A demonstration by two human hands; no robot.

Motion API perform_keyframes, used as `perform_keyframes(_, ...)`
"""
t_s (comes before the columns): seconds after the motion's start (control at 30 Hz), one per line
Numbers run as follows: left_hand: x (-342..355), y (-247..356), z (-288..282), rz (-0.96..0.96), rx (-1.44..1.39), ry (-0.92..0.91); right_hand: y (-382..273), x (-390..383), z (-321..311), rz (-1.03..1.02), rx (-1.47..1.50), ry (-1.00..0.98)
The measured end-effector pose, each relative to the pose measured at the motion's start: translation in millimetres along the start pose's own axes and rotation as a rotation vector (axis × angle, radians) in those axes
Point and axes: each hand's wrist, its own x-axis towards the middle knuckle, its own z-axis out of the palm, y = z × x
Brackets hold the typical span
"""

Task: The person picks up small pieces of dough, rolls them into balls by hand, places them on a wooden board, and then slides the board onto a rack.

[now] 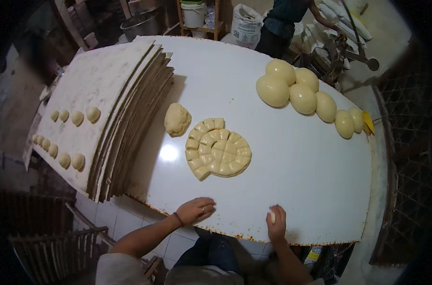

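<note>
My left hand [197,211] rests near the front edge of the white table [311,175], its fingers curled together and whatever is under them hidden. My right hand [277,222] is closed around a small pale dough piece [272,217] on the tabletop. Beyond my hands lies a flat coiled slab of dough [224,154], scored into several pieces, with a lumpy dough mound [177,118] to its upper left. Several smooth, glossy dough balls [303,99] sit in a group at the back right.
Stacked floured boards [107,71] fill the left, several small dough balls [78,161] on top. Behind the table are a wooden shelf with a bucket [193,16], a white sack [245,33], a person [277,23] and metal equipment [332,57]. A dark grille [396,142] borders the right.
</note>
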Motion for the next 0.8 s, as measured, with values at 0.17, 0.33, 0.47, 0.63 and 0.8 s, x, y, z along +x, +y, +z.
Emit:
perform_keyframes(0.17, 70, 27, 26, -0.122, -0.023, 0.112, -25, 11, 51, -0.137, 0.015, -0.034)
perform_keyframes(0.33, 2, -12, 18, -0.202, 0.01, -0.006, -10, 16, 14, 0.112, 0.248, -0.032)
perform_keyframes(0.47, 89, 44, 21, -0.399, -0.09, 0.17, -38, 39, 43, -0.105, -0.047, -0.05)
perform_keyframes(0.63, 11, 4, 31, -0.097, 0.021, 0.139, 30, 4, 24, -0.042, 0.063, -0.082)
perform_keyframes(0.8, 20, 38, 31, -0.081, 0.112, 0.222, -42, 26, 57, 0.011, 0.004, -0.006)
